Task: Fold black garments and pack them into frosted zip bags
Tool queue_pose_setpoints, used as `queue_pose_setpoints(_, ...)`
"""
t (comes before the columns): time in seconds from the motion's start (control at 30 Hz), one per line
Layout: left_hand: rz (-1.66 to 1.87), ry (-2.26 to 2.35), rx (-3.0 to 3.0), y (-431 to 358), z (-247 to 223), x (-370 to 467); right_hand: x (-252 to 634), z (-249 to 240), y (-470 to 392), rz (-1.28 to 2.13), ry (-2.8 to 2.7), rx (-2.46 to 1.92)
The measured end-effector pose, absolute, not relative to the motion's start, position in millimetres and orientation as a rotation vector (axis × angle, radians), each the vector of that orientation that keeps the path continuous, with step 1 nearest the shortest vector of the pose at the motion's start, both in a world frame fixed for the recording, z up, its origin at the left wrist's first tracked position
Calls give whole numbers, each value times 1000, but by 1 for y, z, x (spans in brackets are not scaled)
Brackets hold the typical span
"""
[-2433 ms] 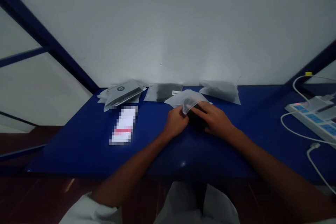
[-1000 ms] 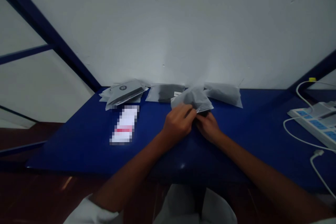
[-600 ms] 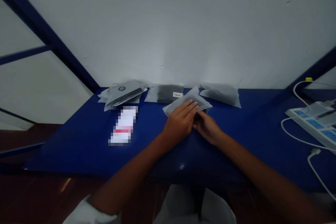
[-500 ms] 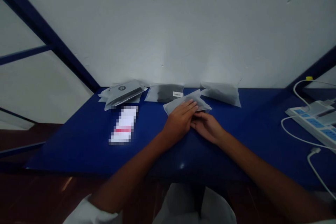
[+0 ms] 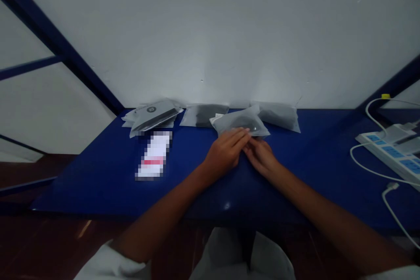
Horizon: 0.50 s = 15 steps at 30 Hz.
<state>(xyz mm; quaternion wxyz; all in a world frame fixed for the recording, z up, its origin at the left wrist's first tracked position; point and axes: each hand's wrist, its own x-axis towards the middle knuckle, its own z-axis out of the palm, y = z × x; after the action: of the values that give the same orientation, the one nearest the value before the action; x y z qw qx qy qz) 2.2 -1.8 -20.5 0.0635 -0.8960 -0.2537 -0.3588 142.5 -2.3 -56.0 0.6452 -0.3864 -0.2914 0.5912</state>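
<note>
Dark item appears enclosed in the frosted pouch over the bench, near edge grasped by the fingers of the left hand; grip of the right hand alongside cannot be determined, closure unconfirmed.

white power strip on blue table | white plug near it | grey wall

No words or numbers are legible on a table where a round, dark emblem marks the left pile's top packet and a pixelated bright screen glows.
</note>
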Motion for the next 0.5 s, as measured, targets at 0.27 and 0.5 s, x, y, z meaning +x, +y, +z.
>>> queue_pose_setpoints(0.27,-912,-1546,-2667,5,-22,-8,155,-51,3,1330,-582,-843)
queue_pose_setpoints(0.5,-1118,-1466,-2702,8,-28,-7,150,-48,1,1339,-661,-873)
